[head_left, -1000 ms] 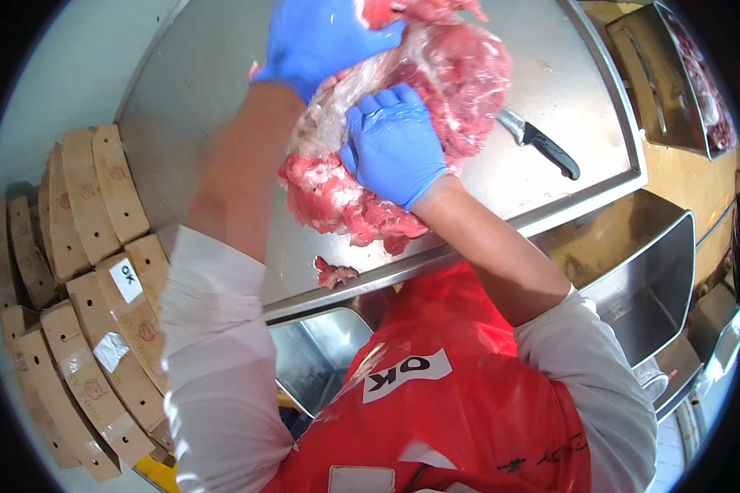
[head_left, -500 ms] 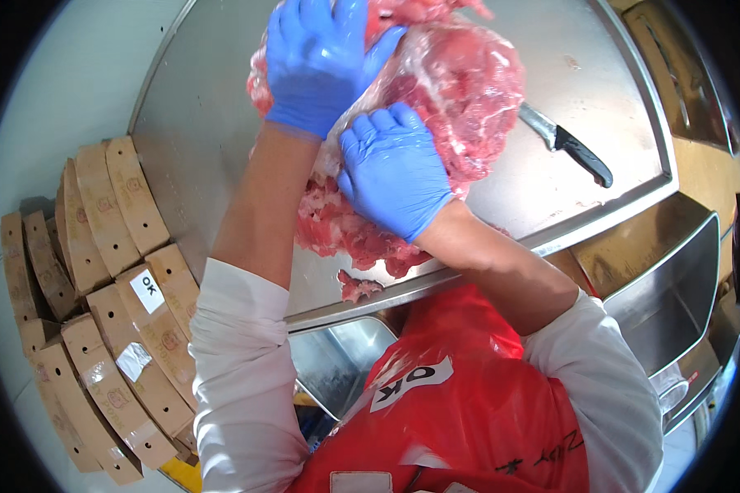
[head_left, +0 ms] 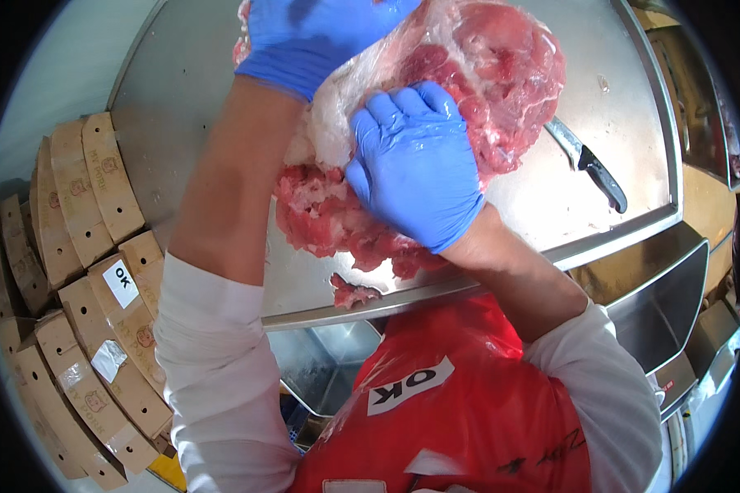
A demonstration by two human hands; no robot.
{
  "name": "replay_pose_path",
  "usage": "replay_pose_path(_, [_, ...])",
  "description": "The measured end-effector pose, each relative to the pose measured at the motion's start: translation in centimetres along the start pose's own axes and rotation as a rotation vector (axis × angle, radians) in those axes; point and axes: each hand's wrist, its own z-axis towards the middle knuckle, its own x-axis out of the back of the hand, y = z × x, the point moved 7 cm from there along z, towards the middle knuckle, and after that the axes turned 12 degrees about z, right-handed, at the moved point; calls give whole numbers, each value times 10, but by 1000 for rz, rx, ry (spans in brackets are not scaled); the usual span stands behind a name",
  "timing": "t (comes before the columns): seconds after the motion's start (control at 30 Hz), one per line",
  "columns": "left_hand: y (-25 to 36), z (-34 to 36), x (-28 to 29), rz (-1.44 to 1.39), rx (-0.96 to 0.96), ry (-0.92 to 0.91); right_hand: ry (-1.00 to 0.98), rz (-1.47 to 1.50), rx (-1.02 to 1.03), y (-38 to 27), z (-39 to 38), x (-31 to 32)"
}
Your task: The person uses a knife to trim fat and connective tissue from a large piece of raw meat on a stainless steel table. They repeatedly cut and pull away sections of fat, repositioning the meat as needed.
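Metal forms the tabletop (head_left: 173, 99) under the raw meat (head_left: 497, 90). Against the meat's middle, the right hand (head_left: 418, 164) is curled, its hold hidden; the left hand (head_left: 312, 37), on its far-left part, is cropped, its openness unclear. A knife (head_left: 585, 161) lies right of the meat.

Your steel table (head_left: 181, 156) under bright glare, pale wall (head_left: 78, 74) and stacked cartons (head_left: 99, 205) at your left, steel bin (head_left: 662, 308) at your right, tan surface (head_left: 707, 205), perhaps cardboard, beyond.
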Motion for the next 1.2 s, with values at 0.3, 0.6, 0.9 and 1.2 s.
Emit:
replay_pose_path(0.3, [-12,1,-8,3,73,41,16,-15,18,2,1,3])
replay_pose_path(0.6, [-29,9,-15,-23,157,-2,-3,-27,-13,14,29,-5])
replay_pose_path(0.9, [-33,2,-13,17,112,110,-25,85,-29,11,18,-4])
replay_pose_path(1.2, [-42,-2,-18,-4,216,47,-33,92,-33,10,12,-1])
